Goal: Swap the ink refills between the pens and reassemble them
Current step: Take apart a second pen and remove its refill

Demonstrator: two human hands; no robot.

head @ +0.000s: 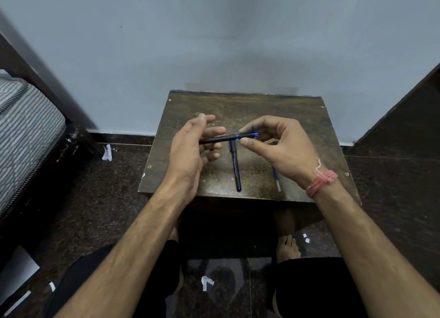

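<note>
A black pen [220,139] with a blue tip section is held level above the small dark wooden table [273,108]. My left hand [192,146] grips its barrel. My right hand [276,141] pinches the blue front end between thumb and fingers. A second black pen [236,167] with white lettering lies on the table below, pointing towards me. To its right a thin blue ink refill [276,178] lies on the table, partly hidden by my right wrist.
The table stands against a pale wall. A bed with a striped mattress [26,132] is at the left and a dark cabinet [404,117] at the right. Paper scraps [206,282] lie on the dark floor near my feet.
</note>
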